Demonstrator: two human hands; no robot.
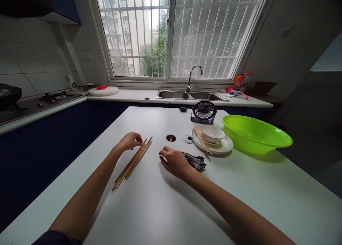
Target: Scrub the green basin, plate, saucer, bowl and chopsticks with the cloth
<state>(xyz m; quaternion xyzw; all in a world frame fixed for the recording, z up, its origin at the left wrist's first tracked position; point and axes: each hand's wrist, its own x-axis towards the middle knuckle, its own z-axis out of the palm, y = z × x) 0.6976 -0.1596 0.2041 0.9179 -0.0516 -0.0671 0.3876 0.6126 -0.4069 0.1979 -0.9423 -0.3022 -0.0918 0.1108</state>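
Several wooden chopsticks [133, 162] lie in a loose, slanting bundle on the white table. My left hand [130, 141] is beside their far ends, fingers curved and thumb apart, with nothing visible in it; whether a fingertip touches the chopsticks I cannot tell. To the right of the bundle, my right hand [175, 161] hovers low over the table, fingers bent and apart from the thumb, holding nothing. Partly hidden behind that hand is a crumpled dark grey cloth [197, 162]. Farther right, a white plate [226, 145] carries a white bowl [213, 133] and a pair of chopsticks [201, 139].
A bright green basin [258, 134] stands at the right table edge. A small black fan [203, 112] and a dark scouring pad [183, 109] sit at the back. The tabletop has a round hole [171, 138] beside a disc cover [187, 139]. Beyond is a double sink [173, 94].
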